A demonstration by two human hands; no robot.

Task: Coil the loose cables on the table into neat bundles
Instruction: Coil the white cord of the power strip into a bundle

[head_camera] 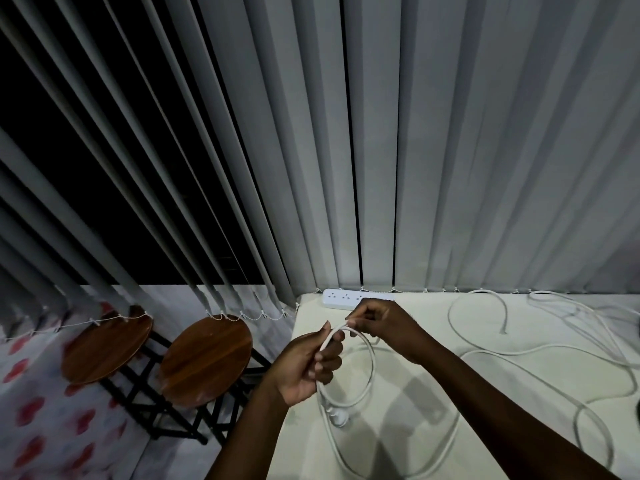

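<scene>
Cable (370, 358), white, hangs in one loop above the near left corner of the table (485, 393). Left hand (308, 365) pinches the loop's top; right hand (377, 323) pinches the strand just beside it. Its plug end (337, 415) dangles below. More cable trails right in loose curves, past a power strip (356, 298). Risk, I judge: the slack could snag or twist, skewing the next loop, or the loop could slip.

Two hands (308, 365), two stools (204, 362), one power strip (343, 298), several white cables (519, 355).
</scene>
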